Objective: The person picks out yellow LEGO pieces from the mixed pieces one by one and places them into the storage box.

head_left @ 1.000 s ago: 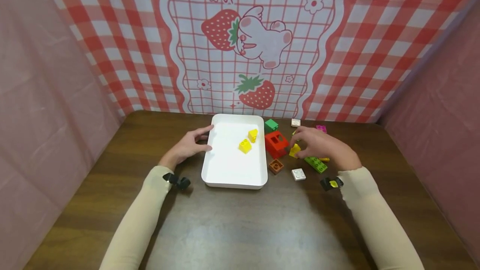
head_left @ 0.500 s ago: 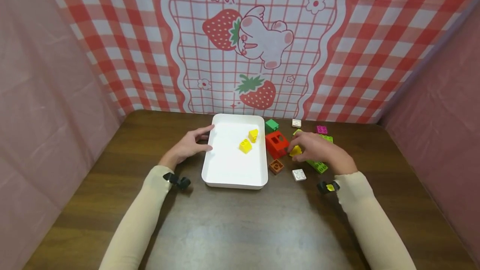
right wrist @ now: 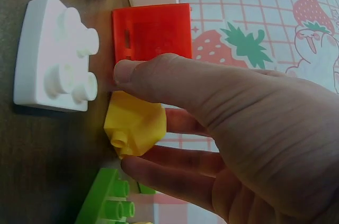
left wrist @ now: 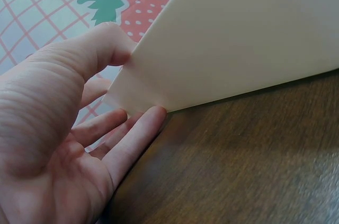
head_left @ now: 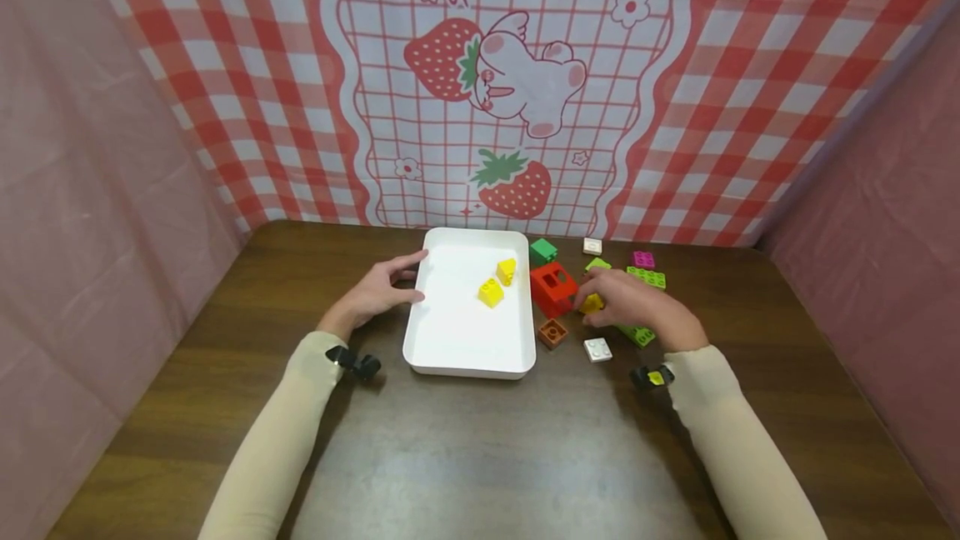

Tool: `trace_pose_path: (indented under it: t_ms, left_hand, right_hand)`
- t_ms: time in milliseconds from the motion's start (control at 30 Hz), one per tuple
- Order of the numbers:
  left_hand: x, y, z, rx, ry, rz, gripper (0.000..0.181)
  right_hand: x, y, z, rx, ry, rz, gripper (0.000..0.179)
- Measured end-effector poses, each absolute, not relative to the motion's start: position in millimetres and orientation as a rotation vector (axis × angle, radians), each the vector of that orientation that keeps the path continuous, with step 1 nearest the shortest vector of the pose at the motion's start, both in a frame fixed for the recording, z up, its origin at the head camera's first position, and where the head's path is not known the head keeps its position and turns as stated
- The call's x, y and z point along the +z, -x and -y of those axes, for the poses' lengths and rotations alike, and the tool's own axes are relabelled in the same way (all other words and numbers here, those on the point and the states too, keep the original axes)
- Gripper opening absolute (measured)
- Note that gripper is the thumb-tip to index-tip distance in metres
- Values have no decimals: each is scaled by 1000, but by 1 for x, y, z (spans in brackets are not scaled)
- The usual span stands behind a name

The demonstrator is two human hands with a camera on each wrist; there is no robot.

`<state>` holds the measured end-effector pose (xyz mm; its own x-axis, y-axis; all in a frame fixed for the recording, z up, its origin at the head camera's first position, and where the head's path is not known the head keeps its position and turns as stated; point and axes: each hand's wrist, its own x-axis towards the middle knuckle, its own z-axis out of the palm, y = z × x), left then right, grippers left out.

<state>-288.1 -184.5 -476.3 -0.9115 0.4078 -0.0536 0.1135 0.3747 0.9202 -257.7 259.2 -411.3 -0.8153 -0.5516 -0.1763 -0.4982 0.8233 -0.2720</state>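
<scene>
Strawberry-printed cloth point(head_left: 517, 77) hangs across the upper frame, behind a dark wooden table point(head_left: 480, 448). Right of centre, the right hand point(head_left: 633, 300) curls thumb and fingers round a yellow sloped brick point(right wrist: 135, 115); how firmly it presses cannot be told. That brick should prove light, stiff, somewhat slick and hard to damage; its flat opposite sides appear the best hold, clear of the studs. In the right wrist view its studs point toward the lower left, and its compact body seems to run top to bottom, partly hidden. Just beside it are a red hollow brick point(head_left: 551, 297) to the left and a lime brick point(head_left: 641, 335) to the lower right; a brown brick point(head_left: 552, 332) and a white brick point(head_left: 597, 349) lie nearer the bottom. Left of centre, the left hand point(head_left: 377, 288), thumb and fingers apart, touches the white tray point(head_left: 450, 344), which holds two yellow bricks point(head_left: 491, 292).
</scene>
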Motion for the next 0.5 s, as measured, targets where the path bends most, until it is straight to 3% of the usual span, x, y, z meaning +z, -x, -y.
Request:
trace_pose_path:
  t_ms: [500]
  left_hand:
    - [-477,288,184,1554,-446,-2360,85]
  right_hand:
    - [-416,256,-256,-272,809,-2770,16]
